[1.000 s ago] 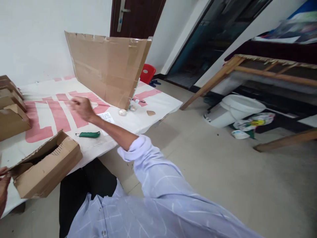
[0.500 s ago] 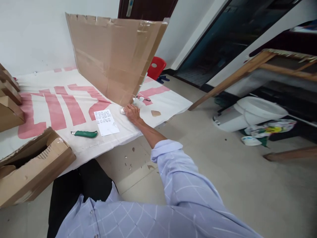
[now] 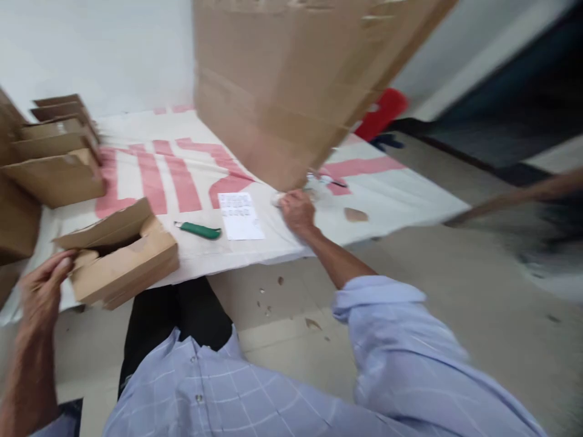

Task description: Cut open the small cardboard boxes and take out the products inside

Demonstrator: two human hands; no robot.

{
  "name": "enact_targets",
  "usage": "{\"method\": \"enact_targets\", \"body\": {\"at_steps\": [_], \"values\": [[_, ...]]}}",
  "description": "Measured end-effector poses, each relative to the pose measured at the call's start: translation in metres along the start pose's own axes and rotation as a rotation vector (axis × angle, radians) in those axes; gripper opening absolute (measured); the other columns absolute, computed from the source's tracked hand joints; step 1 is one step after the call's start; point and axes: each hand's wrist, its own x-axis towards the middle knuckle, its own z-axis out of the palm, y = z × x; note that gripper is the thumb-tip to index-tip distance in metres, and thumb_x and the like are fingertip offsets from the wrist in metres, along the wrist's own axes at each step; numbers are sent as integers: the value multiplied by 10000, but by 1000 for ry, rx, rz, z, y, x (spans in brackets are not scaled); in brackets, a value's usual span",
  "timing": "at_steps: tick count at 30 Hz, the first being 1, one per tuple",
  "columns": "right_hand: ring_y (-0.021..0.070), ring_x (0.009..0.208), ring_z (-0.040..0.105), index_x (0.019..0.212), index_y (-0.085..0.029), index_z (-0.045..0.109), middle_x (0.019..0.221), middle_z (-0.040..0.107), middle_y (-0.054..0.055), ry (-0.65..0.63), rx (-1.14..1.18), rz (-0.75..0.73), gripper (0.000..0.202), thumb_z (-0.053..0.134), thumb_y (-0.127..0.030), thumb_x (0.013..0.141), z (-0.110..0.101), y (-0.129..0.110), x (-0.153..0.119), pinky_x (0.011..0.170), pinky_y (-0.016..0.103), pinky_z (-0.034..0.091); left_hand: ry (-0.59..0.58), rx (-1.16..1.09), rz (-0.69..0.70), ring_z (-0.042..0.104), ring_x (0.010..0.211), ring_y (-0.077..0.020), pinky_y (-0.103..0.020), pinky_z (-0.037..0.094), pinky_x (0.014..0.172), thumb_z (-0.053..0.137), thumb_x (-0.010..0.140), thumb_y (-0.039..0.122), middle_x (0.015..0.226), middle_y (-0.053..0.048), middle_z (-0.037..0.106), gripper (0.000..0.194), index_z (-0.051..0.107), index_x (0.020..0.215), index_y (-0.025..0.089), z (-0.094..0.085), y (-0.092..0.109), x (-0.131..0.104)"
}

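Observation:
My left hand (image 3: 45, 285) is closed on the left end of a small open cardboard box (image 3: 125, 267), thumb and fingers pinching its edge. The box sits tilted at the table's front edge, its long opening facing up. My right hand (image 3: 298, 212) rests on the table with its fingers curled around something whitish that is mostly hidden. Right behind those fingers is the lower corner of a large upright cardboard sheet (image 3: 277, 91). Between my hands lie a green-handled utility knife (image 3: 199, 230) and a white paper (image 3: 241, 221) with small marks drawn on it.
Several folded cardboard pieces (image 3: 59, 164) stand at the table's left. A brown scrap (image 3: 355, 215) and small clear items (image 3: 321, 178) lie on the white and red tablecloth (image 3: 175, 176). Beyond the table is a red chair (image 3: 382, 112). Scraps (image 3: 313, 324) litter the floor.
The view has swung left. My left hand has come into view, holding the end of the small box. My right hand stays by the corner of the large sheet.

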Motion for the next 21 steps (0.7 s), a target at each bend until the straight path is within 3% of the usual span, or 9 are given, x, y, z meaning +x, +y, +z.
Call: {"method": "enact_targets", "body": {"at_steps": [2,5,8,10,12,14,16,18,21], "values": [[311,991,579,755,-243,611,991,685,165,10,11,144,216,602,-209,968,6,1,-1,964,509,518,-73,-119,-62,789,1176,-380,-531,644,1092,926,680,809,1153,-113,882,670,887,994,218,4,1,-2],[368,1126,625,756,-262,570,1125,712,222,-90,-9,328,191,693,-219,897,10,-1,8,1052,559,516,-272,-227,-69,752,1293,-413,-521,649,1081,1017,574,770,1364,-185,805,887,858,1223,186,4,-5,-1],[419,1225,640,908,-236,659,1240,723,250,-49,19,298,84,730,-278,892,3,-34,23,1089,626,527,-446,-198,31,681,1425,-430,-512,631,1119,1039,584,729,1554,-181,678,1060,760,1483,242,-1,-13,-3],[410,1219,662,1012,-211,711,1219,745,229,38,129,115,127,703,-315,938,-6,-85,29,1091,639,548,-516,-138,81,610,1514,-437,-511,601,1173,1005,655,740,1647,-170,596,1125,659,1618,273,-6,-15,-6],[354,1142,706,1042,-212,756,1154,779,188,16,334,-198,174,650,-349,1022,-18,-157,26,1065,570,587,-556,-70,107,537,1580,-443,-509,570,1220,973,708,755,1707,-158,535,1181,557,1707,281,-10,-15,-8],[309,1132,730,1076,-223,798,1142,810,147,-157,541,-523,237,602,-355,1097,-34,-234,12,1062,513,599,-590,-20,132,510,1594,-444,-517,534,1263,951,728,778,1725,-149,509,1237,478,1759,282,-12,-13,-8],[271,1123,741,1091,-237,829,1142,827,115,-428,666,-793,263,586,-333,1129,-54,-296,-8,1042,453,603,-624,8,162,518,1575,-439,-535,491,1305,936,731,802,1712,-145,509,1277,431,1785,288,-13,-13,-7],[237,1042,745,1000,-226,829,1065,821,92,-664,683,-954,271,603,-298,1129,-73,-334,-27,962,388,592,-658,23,187,522,1559,-441,-552,458,1330,942,712,816,1694,-149,508,1332,394,1803,284,-12,-14,-6],[188,879,709,948,-208,820,972,794,58,-852,576,-958,227,648,-229,1095,-89,-352,-41,820,320,522,-694,29,200,511,1552,-453,-562,465,1319,966,672,817,1667,-161,505,1415,352,1821,264,-9,-19,-6]]}}
